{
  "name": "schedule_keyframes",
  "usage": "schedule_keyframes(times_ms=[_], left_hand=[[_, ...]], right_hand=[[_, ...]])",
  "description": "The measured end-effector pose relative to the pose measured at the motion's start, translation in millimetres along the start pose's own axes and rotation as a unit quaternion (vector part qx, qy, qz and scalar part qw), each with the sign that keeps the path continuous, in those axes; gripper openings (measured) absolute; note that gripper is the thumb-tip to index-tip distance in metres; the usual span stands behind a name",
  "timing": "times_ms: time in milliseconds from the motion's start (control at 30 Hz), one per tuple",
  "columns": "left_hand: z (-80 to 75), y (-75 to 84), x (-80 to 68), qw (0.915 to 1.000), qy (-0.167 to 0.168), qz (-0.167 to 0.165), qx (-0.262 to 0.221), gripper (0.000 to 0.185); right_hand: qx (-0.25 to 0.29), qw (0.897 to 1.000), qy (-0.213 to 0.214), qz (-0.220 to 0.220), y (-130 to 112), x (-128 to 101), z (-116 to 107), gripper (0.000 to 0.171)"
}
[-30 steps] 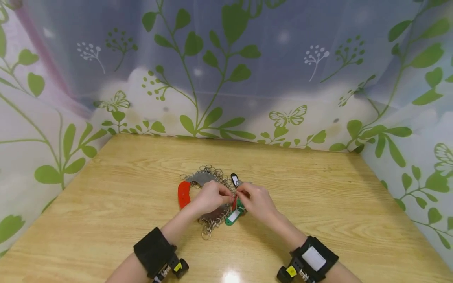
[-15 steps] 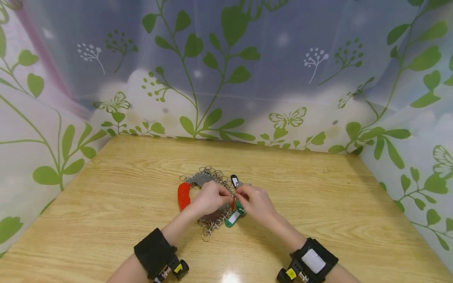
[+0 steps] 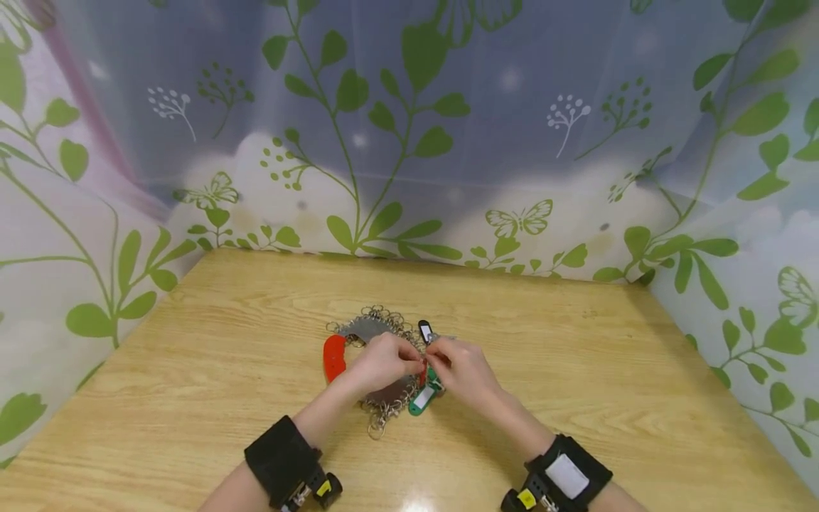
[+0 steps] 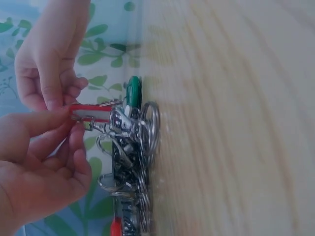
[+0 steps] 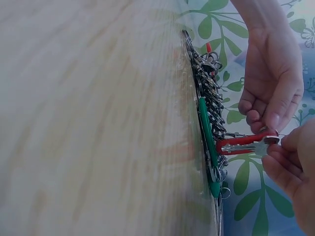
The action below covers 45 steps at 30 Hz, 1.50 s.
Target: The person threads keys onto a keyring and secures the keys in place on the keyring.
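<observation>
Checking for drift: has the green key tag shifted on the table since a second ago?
No. The green key tag lies as before beside the ring pile; the slight frame shift is camera motion.

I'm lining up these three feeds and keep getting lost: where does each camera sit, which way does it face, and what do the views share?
Head: worn high, facing forward and down at the table; both forearms, left hand and right hand show.
Left wrist: low beside the tabletop, facing the key ring bundle; both hands show.
Right wrist: low from the opposite side; both hands show.
Shared: both wrist views show the red tag pinched by both hands, and the green tag.
</observation>
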State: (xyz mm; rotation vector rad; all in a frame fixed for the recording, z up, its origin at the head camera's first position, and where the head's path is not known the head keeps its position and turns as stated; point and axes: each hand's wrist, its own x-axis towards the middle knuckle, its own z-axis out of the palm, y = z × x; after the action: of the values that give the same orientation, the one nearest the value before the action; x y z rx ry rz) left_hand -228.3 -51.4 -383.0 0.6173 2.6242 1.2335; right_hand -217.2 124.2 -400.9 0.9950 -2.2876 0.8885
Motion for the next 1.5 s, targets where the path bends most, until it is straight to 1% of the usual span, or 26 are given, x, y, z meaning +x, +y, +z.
schedule_keyframes(times_ms=[100,200,300,433,500,667,733,1000,1133,1267,1333,1500], left_hand=[[2.4,-1.8,-0.6,0.9999,-0.006,0.012,-0.001,0.008],[2.5,-1.8,-1.5,0.9998,0.006,0.015,-0.006,0.009],[1.5,-1.0,-1.3,0.9997,0.018,0.013,-0.004,0.011],[0.5,-0.1,0.1,0.9996,0.022,0.016,0.011,0.012],[0.4,0.3,1.0,0.9996,0.018,0.017,0.016,0.012],[1.1,1.2,1.2,0.9996,-0.015,0.022,0.012,0.01],[1.3,1.6,0.5,0.9995,-0.02,0.022,0.012,0.01],[0.7,3.7,-3.3,0.9992,0.009,0.035,0.02,0.012],[0.1,4.0,-3.9,0.9992,0.016,0.03,0.022,0.013],[0.8,4.4,-2.6,0.999,0.021,0.026,0.028,0.012],[1.6,4.0,-1.8,0.9991,0.021,0.024,0.03,0.011],[4.2,0.5,0.1,0.9994,-0.004,0.026,0.025,0.009]], right_hand=[[0.008,1.0,-0.004,0.029,-0.4,-2.6,0.0,0.008],[0.009,0.999,-0.005,0.044,-0.3,-3.0,-0.1,0.009],[0.0,0.999,-0.008,0.031,-1.0,-1.9,-0.3,0.01],[-0.021,1.0,-0.017,0.003,-2.1,0.0,-0.4,0.01],[-0.024,0.999,-0.02,0.008,-2.3,0.1,-0.8,0.01],[-0.006,0.999,-0.02,0.036,-0.5,-2.2,-1.7,0.009],[-0.002,0.999,-0.018,0.039,0.9,-3.6,-1.7,0.01],[0.006,0.999,-0.017,0.048,2.4,-4.7,-3.1,0.009],[0.011,0.999,-0.019,0.045,1.3,-3.1,-3.5,0.009],[0.001,0.999,-0.02,0.035,0.3,-2.4,-3.5,0.01],[-0.002,0.999,-0.021,0.034,0.0,-2.6,-3.2,0.009],[-0.002,0.999,-0.02,0.05,-0.5,-4.2,-2.9,0.009]])
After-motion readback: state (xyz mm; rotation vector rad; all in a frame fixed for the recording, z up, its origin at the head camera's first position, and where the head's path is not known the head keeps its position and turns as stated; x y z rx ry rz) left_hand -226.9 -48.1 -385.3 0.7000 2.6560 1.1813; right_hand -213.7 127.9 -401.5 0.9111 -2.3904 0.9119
